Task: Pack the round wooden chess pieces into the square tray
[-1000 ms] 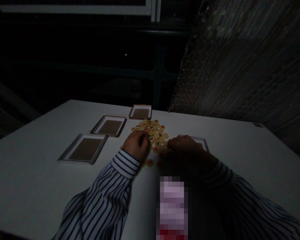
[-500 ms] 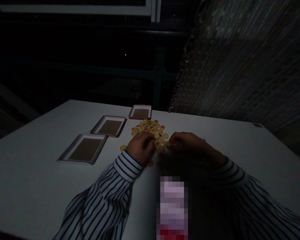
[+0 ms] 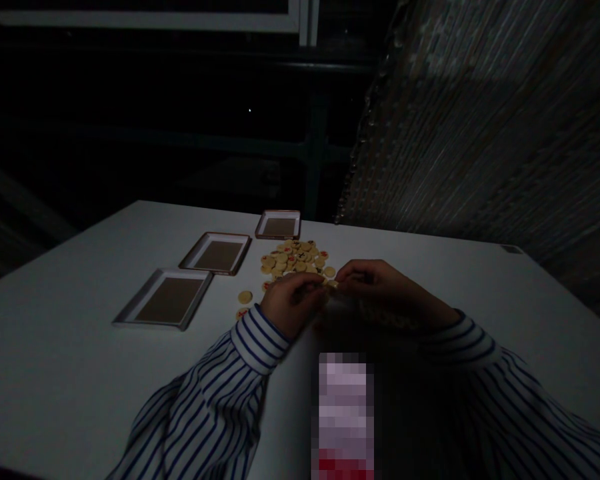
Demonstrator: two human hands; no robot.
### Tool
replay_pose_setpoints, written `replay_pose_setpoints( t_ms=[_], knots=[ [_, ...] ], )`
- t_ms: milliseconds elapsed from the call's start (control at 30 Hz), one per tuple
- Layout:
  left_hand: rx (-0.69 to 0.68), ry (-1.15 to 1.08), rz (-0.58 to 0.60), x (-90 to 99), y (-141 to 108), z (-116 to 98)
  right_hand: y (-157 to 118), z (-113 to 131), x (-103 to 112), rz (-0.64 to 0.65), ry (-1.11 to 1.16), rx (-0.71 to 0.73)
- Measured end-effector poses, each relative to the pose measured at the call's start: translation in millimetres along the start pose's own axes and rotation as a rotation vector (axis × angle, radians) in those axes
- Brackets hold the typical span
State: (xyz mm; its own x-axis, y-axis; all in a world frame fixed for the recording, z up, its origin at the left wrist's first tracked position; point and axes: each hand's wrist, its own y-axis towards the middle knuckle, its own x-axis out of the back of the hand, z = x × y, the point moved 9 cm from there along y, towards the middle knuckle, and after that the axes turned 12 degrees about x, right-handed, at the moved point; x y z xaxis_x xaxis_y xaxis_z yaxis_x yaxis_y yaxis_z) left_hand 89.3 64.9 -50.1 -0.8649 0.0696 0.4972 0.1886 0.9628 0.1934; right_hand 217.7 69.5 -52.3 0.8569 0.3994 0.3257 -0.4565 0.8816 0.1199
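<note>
A pile of round wooden Chinese chess pieces (image 3: 296, 257), marked in red or black, lies on the white table. My left hand (image 3: 293, 301) is in front of the pile, thumb and fingertips pinched at a piece. My right hand (image 3: 387, 287) meets it from the right, its fingertips closed on a pale chess piece (image 3: 333, 285). The two hands' fingertips nearly touch, and I cannot tell whether they share one piece or hold two. Left of my left wrist lie a plain piece (image 3: 245, 297) and a red-marked piece (image 3: 242, 313). Dim pieces show in the shadow below my right hand.
Three shallow rectangular trays stand in a diagonal row on the left: a near tray (image 3: 170, 300), a middle tray (image 3: 217, 255) and a far tray (image 3: 279, 225). A bead curtain (image 3: 430, 153) hangs behind the table's right side. The room is dark.
My left hand has moved slightly right and down from the pile, its fingertips now meeting my right hand's. A red-marked piece left of my left wrist has come into view.
</note>
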Motion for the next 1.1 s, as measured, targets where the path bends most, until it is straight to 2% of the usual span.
replay_pose_setpoints(
  t_ms=[533,700,867,1100],
  knots=[
    [0.084,-0.172,0.043,-0.6,-0.1,1.8,-0.6,-1.5,-3.9,0.022,0.078,-0.009],
    [0.122,-0.312,0.047,-1.6,0.6,1.7,-0.7,0.4,-2.0,0.004,0.071,-0.028],
    [0.222,-0.431,0.013,-0.3,2.1,8.0,-0.5,0.6,1.3,-0.02,0.073,-0.021],
    [0.276,-0.543,0.029,-3.4,4.2,21.0,-1.1,4.5,4.0,-0.057,0.079,-0.013]
  ],
)
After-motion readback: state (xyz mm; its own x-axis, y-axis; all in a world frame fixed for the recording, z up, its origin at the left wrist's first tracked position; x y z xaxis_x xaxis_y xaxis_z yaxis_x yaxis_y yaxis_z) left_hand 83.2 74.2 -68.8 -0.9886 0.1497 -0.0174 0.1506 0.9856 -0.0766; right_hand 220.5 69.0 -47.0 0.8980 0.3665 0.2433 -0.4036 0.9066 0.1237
